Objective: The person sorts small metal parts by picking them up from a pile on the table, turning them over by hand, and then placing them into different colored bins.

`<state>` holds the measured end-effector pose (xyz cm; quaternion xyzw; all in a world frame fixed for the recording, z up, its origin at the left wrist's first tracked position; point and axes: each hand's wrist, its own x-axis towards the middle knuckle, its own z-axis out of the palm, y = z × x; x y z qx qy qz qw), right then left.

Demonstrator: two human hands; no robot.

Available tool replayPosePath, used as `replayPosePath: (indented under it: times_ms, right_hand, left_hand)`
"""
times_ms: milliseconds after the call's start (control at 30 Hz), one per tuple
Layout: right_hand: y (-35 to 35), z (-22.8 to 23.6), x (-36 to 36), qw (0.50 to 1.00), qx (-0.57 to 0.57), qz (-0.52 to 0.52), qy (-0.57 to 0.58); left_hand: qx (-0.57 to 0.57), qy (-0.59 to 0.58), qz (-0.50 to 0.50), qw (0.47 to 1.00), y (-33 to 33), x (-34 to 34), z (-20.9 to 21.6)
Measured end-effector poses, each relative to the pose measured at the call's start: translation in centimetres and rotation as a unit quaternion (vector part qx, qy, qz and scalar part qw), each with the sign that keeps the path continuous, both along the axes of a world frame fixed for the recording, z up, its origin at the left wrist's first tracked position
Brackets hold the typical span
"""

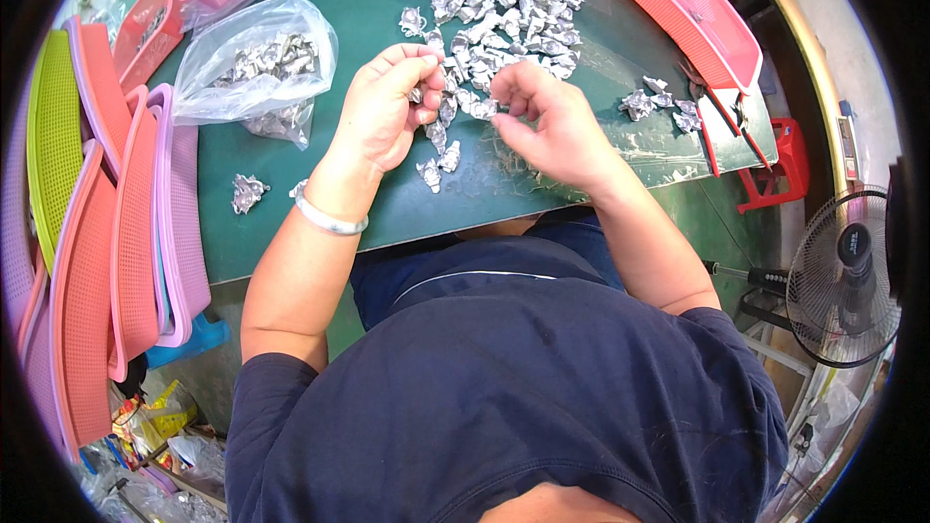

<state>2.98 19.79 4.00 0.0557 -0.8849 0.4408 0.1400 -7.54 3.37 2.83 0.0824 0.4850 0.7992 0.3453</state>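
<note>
A large heap of small silver-grey metal castings point(504, 0) lies on the green table point(378, 203) in front of me. My left hand point(387, 107), with a pale bangle on its wrist, is closed, and a small metal casting point(417, 94) shows between its curled fingers. To its right, my right hand point(552, 126) has thumb and fingertips bent around the edge of another small casting point(482, 109) at the near side of the heap. Several loose castings point(429, 172) lie just below my hands. The fingers partly hide the pieces they hold.
A clear plastic bag point(315, 34) of castings sits left of the heap. Stacked pink, purple and green baskets point(82, 261) crowd the left side. At right are a pink basket point(693, 15), red-handled pliers point(710, 131), loose castings point(636, 105), a red stool point(794, 169) and a fan point(852, 271).
</note>
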Motion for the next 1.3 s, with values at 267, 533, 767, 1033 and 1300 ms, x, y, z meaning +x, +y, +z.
replayPosePath:
  times_ms: [267,533,767,1033,1300]
  right_hand:
    - [0.9,-0.1,-0.2,0.982,-0.187,0.017,0.037]
    - [0.8,-0.7,-0.4,0.978,-0.197,0.019,0.066]
    - [0.7,-1.3,-0.5,0.959,-0.282,0.038,0.013]
    - [0.7,-1.2,-0.4,0.952,-0.304,0.03,0.005]
    - [10.5,2.3,-1.9,0.954,-0.07,-0.233,0.174]
  left_hand:
    - [-0.046,0.032,-0.092,0.994,-0.1,0.6,0.6]
    - [-0.026,0.031,-0.141,0.989,-0.2,0.9,1.1]
    - [-0.019,0.017,-0.14,0.99,-0.3,0.9,1.0]
    - [-0.038,0.022,-0.137,0.99,-0.2,1.2,1.2]
    - [-0.049,0.028,-0.072,0.996,-0.2,1.0,1.1]
